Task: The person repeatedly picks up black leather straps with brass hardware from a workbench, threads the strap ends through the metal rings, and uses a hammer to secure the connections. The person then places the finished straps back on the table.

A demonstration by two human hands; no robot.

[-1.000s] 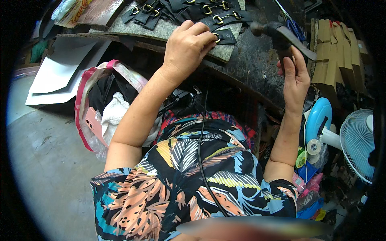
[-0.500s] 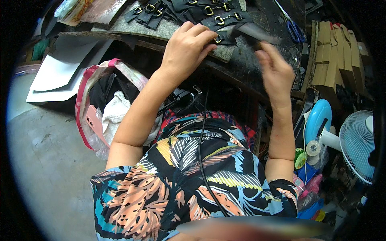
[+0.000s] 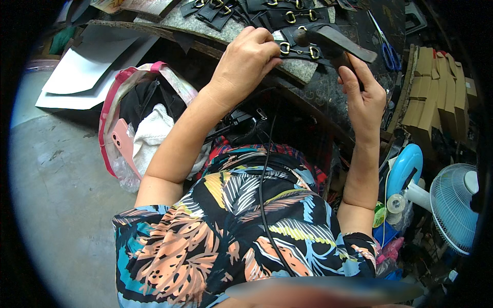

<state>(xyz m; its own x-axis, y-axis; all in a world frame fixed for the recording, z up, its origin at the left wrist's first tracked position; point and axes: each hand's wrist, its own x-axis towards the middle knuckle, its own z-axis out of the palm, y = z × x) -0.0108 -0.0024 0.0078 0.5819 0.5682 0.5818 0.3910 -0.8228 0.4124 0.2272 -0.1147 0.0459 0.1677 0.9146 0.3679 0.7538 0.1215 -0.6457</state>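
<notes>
My left hand [image 3: 246, 64] is closed, its fingertips pinching the left end of a black strap [image 3: 324, 61] fitted with gold-coloured metal rings and a bar. The strap lies over a pale stone slab [image 3: 307, 73] at the bench's near edge. In my right hand [image 3: 364, 102] is a hammer [image 3: 354, 46], gripped by its dark handle. Its head hangs just above the strap's far side, round face to the left and flat end to the right. Whether it touches anything, I cannot tell. More black straps [image 3: 307, 16] with similar gold fittings lie behind.
Blue-handled scissors [image 3: 391, 57] lie on the dark bench at the right. Beyond them stand folded cardboard pieces [image 3: 426, 95]. A fan [image 3: 454, 208] is at the lower right. To my left are white sheets [image 3: 84, 66] and a pink-rimmed bag [image 3: 104, 136] holding a white cloth and pink phone.
The hammer, smeared by motion before, now shows sharply above the strap. My left hand keeps its pinch. The whole view has shifted, so the bench things appear further right and lower.
</notes>
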